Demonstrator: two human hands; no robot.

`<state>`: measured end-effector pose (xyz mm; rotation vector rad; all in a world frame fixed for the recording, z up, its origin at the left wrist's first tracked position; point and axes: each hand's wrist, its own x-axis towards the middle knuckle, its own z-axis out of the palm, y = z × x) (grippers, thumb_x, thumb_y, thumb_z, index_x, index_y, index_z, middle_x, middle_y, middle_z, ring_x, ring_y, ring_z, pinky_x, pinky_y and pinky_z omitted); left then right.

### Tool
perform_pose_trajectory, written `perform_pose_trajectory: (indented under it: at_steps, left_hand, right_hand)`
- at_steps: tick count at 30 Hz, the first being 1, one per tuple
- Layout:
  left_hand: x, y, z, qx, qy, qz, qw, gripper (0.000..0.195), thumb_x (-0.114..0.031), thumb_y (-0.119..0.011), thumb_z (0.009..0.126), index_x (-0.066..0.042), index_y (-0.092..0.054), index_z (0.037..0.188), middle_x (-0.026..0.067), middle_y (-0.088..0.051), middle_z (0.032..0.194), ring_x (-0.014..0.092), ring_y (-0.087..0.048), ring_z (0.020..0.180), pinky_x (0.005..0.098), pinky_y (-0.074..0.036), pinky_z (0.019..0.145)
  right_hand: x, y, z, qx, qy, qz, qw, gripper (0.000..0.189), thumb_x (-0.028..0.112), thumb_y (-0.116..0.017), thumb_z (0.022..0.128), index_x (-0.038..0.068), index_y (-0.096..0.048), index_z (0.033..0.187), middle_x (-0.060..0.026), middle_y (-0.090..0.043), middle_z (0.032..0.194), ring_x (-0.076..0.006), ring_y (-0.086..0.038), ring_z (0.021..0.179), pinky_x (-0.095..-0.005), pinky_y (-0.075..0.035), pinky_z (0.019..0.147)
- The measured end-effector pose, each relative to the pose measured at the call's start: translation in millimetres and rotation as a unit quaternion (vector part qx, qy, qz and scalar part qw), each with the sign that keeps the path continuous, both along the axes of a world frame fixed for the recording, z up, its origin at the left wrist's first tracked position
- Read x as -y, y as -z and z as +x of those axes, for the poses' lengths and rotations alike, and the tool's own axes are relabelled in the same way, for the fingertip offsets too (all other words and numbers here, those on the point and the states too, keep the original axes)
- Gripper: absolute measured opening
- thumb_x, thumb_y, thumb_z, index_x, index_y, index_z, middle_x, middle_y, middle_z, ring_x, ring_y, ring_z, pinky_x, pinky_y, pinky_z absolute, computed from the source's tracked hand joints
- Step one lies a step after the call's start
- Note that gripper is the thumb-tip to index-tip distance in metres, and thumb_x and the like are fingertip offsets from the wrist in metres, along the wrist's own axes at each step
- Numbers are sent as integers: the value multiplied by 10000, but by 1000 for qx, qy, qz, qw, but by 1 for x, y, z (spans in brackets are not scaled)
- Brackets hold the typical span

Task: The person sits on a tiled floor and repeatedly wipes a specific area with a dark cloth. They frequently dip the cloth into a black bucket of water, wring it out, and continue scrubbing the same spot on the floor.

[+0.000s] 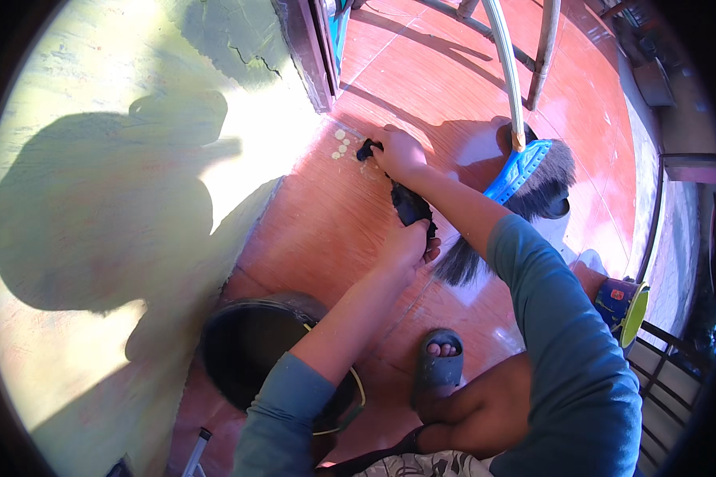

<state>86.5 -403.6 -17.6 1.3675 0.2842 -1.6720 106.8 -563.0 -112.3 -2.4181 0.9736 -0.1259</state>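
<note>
My left hand (407, 243) grips a black, ragged-edged piece of thin material (410, 204), which could be cloth or plastic. Further forward, my right hand (398, 154) pinches a smaller black piece (367, 149) close to the floor; whether the two pieces are joined is hidden behind that hand. Several pale, roundish spots or bits (340, 145) dot the red tiled floor (316, 238) just left of my right hand, by the corner of the wall.
A broom with a blue head (519, 170) and black bristles stands right of my forearm. Below my left forearm is a black bucket (256, 352). The yellow-green wall (107, 208) borders the left. Another bucket (623, 307) lies tipped at right. My slippered foot (441, 364) is nearby.
</note>
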Motion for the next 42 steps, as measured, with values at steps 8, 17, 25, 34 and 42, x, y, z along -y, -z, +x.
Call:
perform_pose_trajectory:
  at_steps: [8, 17, 25, 34, 42]
  left_hand:
    - [-14, 4, -29, -9, 73, 3, 997, 278, -152, -537, 1048, -157, -406, 1293, 77, -595, 1061, 168, -648, 797, 333, -566, 647]
    - [-9, 2, -33, -51, 71, 3, 996, 274, -159, -552, 1046, -168, -432, 1292, 63, -601, 1080, 169, -662, 814, 340, -561, 636]
    - [-5, 9, 44, -7, -36, -10, 999, 199, -159, -542, 1050, -102, -490, 1234, 84, -614, 1028, 186, -656, 817, 327, -559, 619]
    - [-6, 6, 52, -42, -70, -17, 996, 176, -199, -521, 1074, -48, -534, 1164, 75, -619, 964, 168, -638, 788, 299, -551, 632]
    - [-35, -2, 6, -81, -46, 0, 996, 163, -224, -528, 1077, -73, -537, 1140, 69, -603, 991, 168, -642, 817, 305, -549, 630]
  right_hand:
    - [-5, -4, -40, -43, -18, 29, 999, 246, 197, -690, 896, 89, -701, 1117, -149, -681, 1086, -388, -670, 997, -479, -542, 857]
    - [-9, 1, -59, 23, -49, -1, 999, 249, 189, -695, 901, 77, -695, 1125, -153, -680, 1094, -391, -658, 1027, -484, -536, 873]
    - [2, 14, 57, 23, -51, -97, 994, 218, 197, -657, 923, 152, -735, 1122, -72, -697, 1101, -302, -695, 1016, -443, -549, 864]
    - [1, 14, 76, -74, -75, -107, 989, 245, 182, -655, 908, 132, -697, 1144, -63, -695, 1143, -271, -700, 1037, -427, -542, 873]
    - [-39, 16, 14, 86, -147, -127, 977, 142, 160, -700, 839, 60, -677, 938, -115, -674, 980, -346, -685, 908, -475, -549, 791]
